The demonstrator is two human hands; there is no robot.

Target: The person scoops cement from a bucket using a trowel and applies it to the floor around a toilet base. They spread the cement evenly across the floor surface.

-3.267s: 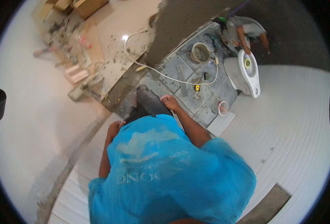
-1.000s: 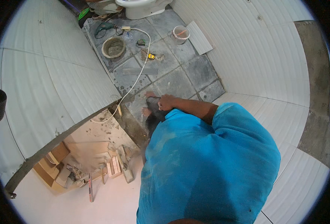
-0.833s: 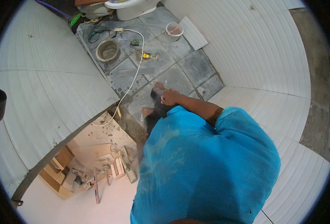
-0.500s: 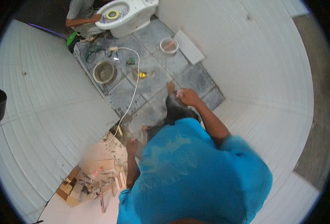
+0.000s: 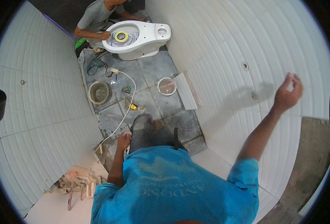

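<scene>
White ribbed wall tiles [image 5: 224,56] curve up on the right, and the person's right hand [image 5: 287,93] is raised against them, fingers loosely curled; whether it pinches anything small cannot be told, though nothing large is in it. Two round pipe outlets [image 5: 245,66] sit in the wall just left of that hand and farther off, the nearest things to it. The left hand [image 5: 123,140] hangs low by the dark trouser leg [image 5: 150,132], half closed, close to the white cable [image 5: 129,100] that runs along the grey floor tiles [image 5: 153,71] from near to far; whether it touches the cable is unclear.

Far along the floor a white toilet bowl [image 5: 142,37] lies with a yellow ring on its opening, another person's hand [image 5: 105,35] resting at its rim. Between stand a cement-smeared bucket [image 5: 99,92], a small tub [image 5: 167,86], a drill [image 5: 96,66] and a spare tile [image 5: 187,89] leaning at the right wall's foot. Floor room is narrow, walled by tiles left and right; rubble [image 5: 75,183] lies near left.
</scene>
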